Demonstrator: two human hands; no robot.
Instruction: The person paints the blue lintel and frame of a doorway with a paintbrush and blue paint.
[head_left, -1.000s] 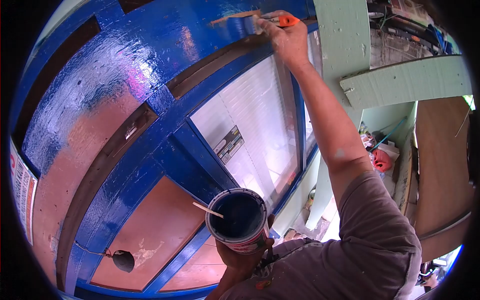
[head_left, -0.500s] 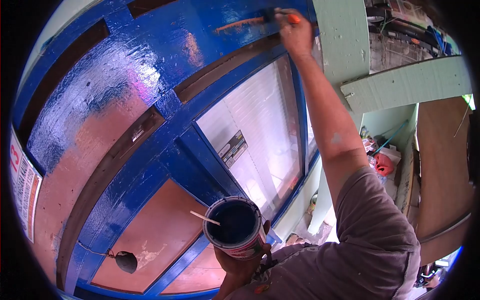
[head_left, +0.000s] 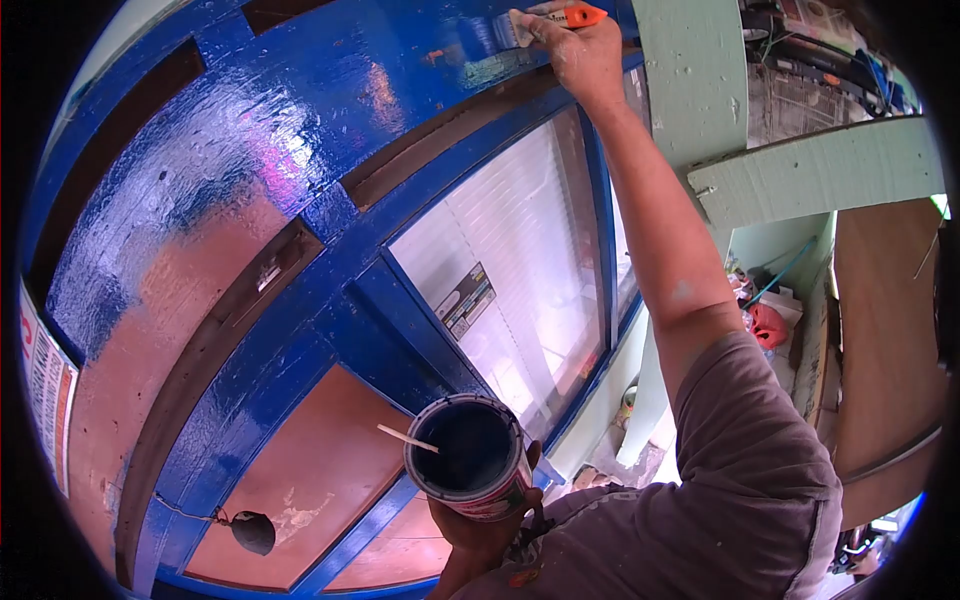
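Left hand (head_left: pixel 478 528): nearest, fingers wrapped under the paint can (head_left: pixel 492 493), stick (head_left: pixel 407 438) leaning out over its left rim.
Right hand (head_left: pixel 585 58): far up, arm stretched, fingers closed on the brush (head_left: pixel 548 18).
Brush axis: lies along the blue rail (head_left: pixel 400 60), bristles left of the fingers, orange handle right.

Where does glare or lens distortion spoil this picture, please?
Head view: pink-white glare sheens the wet blue panel and washes out the window pane; fisheye curves the straight frame bars, black at the corners; right hand with brush and left hand with paint can look fairly sharp.
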